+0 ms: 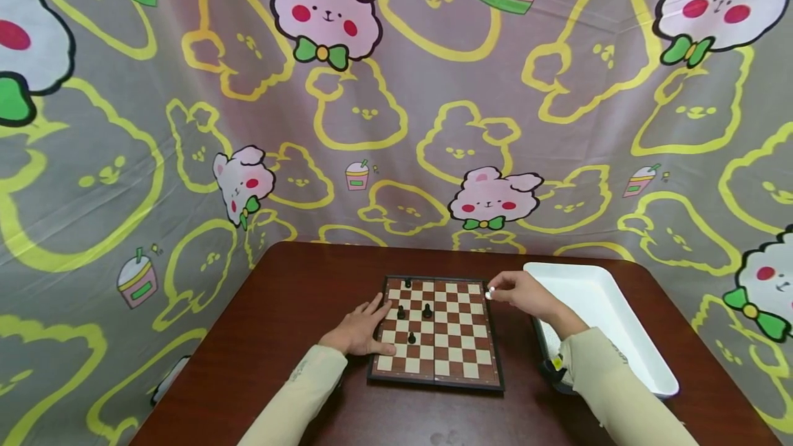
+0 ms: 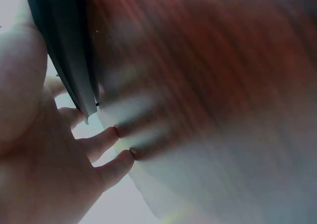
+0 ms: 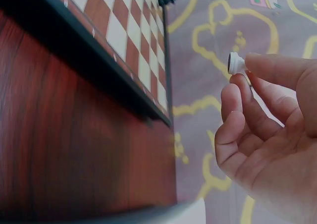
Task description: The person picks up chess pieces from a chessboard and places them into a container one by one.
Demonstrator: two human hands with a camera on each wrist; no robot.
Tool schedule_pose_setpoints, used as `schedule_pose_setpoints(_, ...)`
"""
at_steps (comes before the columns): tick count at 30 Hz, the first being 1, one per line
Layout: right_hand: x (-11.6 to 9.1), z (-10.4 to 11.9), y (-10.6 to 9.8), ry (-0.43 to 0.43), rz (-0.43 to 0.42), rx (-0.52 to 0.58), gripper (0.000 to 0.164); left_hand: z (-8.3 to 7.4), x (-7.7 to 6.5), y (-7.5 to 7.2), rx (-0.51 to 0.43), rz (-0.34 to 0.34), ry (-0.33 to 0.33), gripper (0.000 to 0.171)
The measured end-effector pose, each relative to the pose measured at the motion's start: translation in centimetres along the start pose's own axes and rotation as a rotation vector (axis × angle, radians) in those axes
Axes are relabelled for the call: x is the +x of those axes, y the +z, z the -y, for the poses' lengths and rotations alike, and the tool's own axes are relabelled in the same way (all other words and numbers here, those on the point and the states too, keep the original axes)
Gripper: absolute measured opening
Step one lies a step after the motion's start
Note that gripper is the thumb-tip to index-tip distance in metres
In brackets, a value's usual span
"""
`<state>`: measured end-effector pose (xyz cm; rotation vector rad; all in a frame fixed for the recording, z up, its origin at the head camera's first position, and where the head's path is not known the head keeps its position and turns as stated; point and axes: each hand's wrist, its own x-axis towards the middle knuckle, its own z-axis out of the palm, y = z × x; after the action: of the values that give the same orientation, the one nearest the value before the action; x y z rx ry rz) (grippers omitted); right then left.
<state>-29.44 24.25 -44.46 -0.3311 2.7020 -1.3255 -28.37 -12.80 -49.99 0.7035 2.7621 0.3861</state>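
A brown and cream chessboard [image 1: 461, 336] with a dark rim lies on the table, with several black chess pieces [image 1: 427, 310] standing on its left half. My left hand [image 1: 362, 329] rests at the board's left edge, thumb laid over the squares and fingers spread. In the left wrist view, those fingers [image 2: 101, 144] reach past the dark rim [image 2: 72, 45], fairly straight. Between thumb and fingertips, my right hand [image 1: 523, 292] pinches a white chess piece [image 3: 236, 63] by its narrow part. The piece's dark base faces left in the right wrist view. It is near the board's upper right edge.
A white tray [image 1: 657, 380] stands on the right of the table, partly behind the right forearm. A dark object with a yellow mark [image 1: 557, 363] is by the right wrist. The reddish-brown table [image 1: 279, 308] meets a patterned cloth [image 1: 396, 88] at the back and sides.
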Motion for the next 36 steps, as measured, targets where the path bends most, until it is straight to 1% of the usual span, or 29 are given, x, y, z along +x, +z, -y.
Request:
schedule_pose_setpoints(3, -0.7, -0.5, -1.4, 0.009, 0.002, 0.011, 0.015, 0.2, 0.0, 0.0, -0.010, 0.000, 0.001, 0.100)
schedule_pose_setpoints(9, -2.3, -1.6, -4.1, -0.010, -0.001, 0.056, 0.018, 0.4, -0.1, 0.0, -0.017, -0.010, 0.001, 0.100)
schedule_pose_setpoints(14, -3.3, -3.1, -6.0, -0.021, -0.015, 0.039, 0.023, 0.6, -0.2, 0.0, -0.016, -0.012, -0.002, 0.099)
schedule_pose_setpoints(17, -3.8, -4.2, -6.8, 0.005, -0.029, 0.031, 0.025, 0.6, -0.2, -0.1, -0.011, -0.014, -0.001, 0.100)
schedule_pose_setpoints(21, -4.4, -5.5, -7.4, 0.050, -0.031, 0.031, 0.026, 0.5, -0.2, -0.2, -0.006, -0.012, -0.002, 0.100)
schedule_pose_setpoints(27, -5.1, -6.8, -7.8, 0.074, -0.027, 0.004, 0.028, 0.3, -0.2, -0.2, -0.002, -0.007, 0.000, 0.099)
schedule_pose_setpoints(32, -5.4, -7.0, -8.2, 0.080, -0.049, -0.018, 0.030, 0.2, -0.1, -0.1, 0.009, -0.001, 0.009, 0.099)
schedule_pose_setpoints(36, -5.5, -6.5, -8.4, 0.062, -0.056, -0.022, 0.030, 0.1, 0.0, -0.1, 0.009, 0.001, 0.011, 0.099)
